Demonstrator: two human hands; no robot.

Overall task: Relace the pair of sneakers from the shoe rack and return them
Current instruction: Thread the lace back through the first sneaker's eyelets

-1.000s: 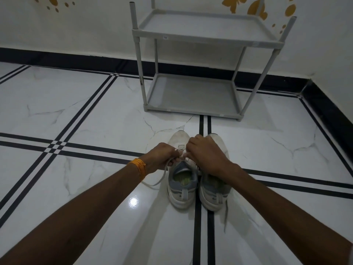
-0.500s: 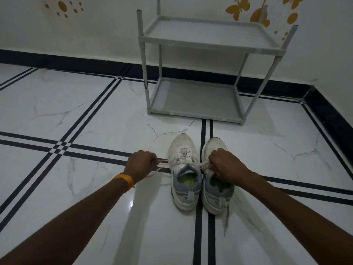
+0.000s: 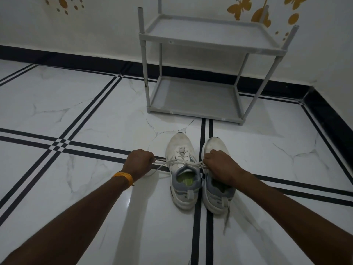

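Pulling the white lace (image 3: pixel 177 161) evenly sideways mattered here: the left hand (image 3: pixel 140 161) and right hand (image 3: pixel 217 163) each had a closed grip on one end, across the left white-and-grey mesh sneaker (image 3: pixel 183 169), on the marble floor (image 3: pixel 95 121) before the empty grey plastic shoe rack (image 3: pixel 210 44).

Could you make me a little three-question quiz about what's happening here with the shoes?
1. True or false: both shelves of the shoe rack hold shoes.
2. Which sneaker's lace is pulled taut between the left hand and right hand? A) left sneaker B) right sneaker
3. What does the person wear on the left wrist?

Key
1. False; both shelves are bare.
2. A
3. An orange band.
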